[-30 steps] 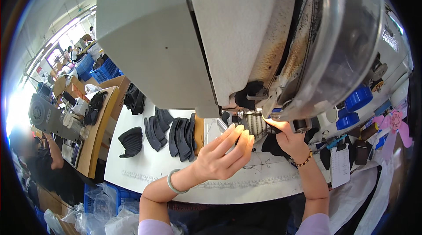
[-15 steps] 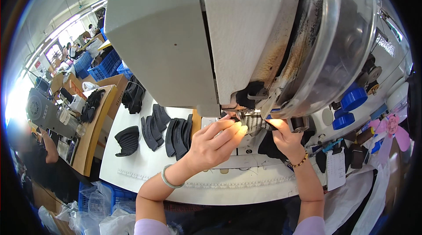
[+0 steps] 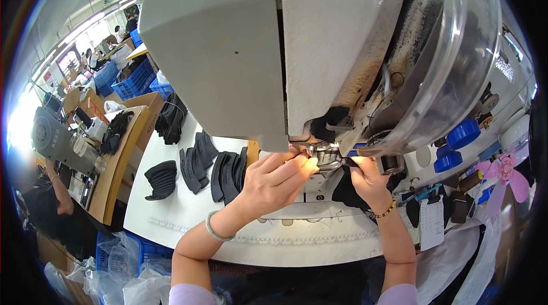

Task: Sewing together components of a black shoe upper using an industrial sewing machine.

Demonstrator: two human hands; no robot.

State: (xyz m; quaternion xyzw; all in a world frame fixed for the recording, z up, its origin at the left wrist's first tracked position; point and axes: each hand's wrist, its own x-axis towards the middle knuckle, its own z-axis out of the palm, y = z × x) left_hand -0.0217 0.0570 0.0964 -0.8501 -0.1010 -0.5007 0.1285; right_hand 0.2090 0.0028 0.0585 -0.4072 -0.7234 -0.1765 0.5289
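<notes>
Fingers (image 3: 285,172) over worktable (image 3: 328,254), workshop (image 3: 80,3) beyond.

Person's left grip (image 3: 274,182), fingers bunched, at sewing machine (image 3: 222,53) metal working end (image 3: 329,153); right grip (image 3: 370,182) just right of it — what each pinches is unclear. Black cloth (image 3: 347,192) between them. White table (image 3: 319,255) — curved black strips (image 3: 226,177) left, ribbed black piece (image 3: 161,180) farther left. Pink fan (image 3: 506,170) right.
</notes>
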